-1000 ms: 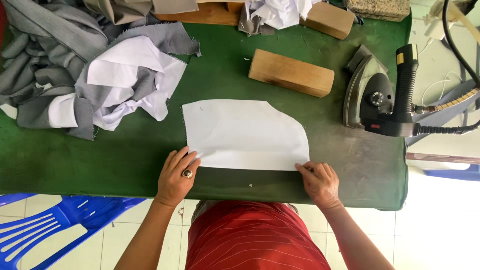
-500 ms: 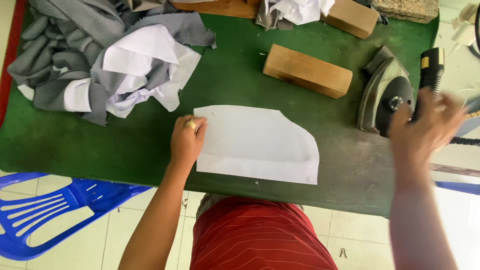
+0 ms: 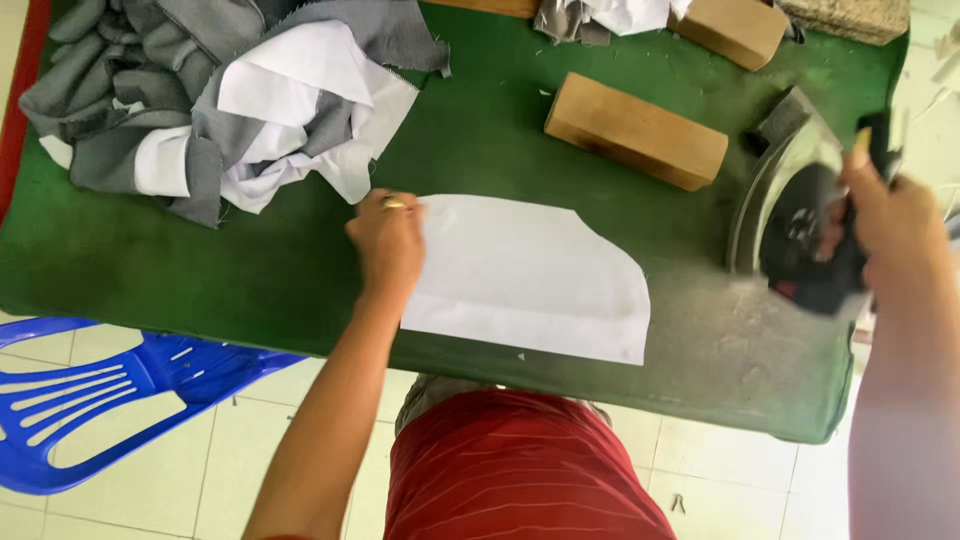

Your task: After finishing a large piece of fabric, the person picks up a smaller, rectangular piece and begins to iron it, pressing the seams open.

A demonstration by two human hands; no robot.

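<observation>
A white fabric piece (image 3: 540, 275) with one rounded corner lies flat on the green padded table (image 3: 480, 150). My left hand (image 3: 388, 240), with a ring on one finger, presses down on the piece's left edge. At the table's right end my right hand (image 3: 885, 215) grips the black handle of a steam iron (image 3: 790, 215), which is tilted with its metal sole facing left. The hand and iron are blurred.
A heap of grey and white fabric pieces (image 3: 220, 100) covers the table's far left. A wooden block (image 3: 635, 130) lies beyond the white piece, a second block (image 3: 735, 28) at the back. A blue plastic chair (image 3: 90, 390) stands at the lower left.
My right hand left the fabric's right corner, went to the iron and closed on its handle. My left hand slid from the near edge up to the piece's left edge.
</observation>
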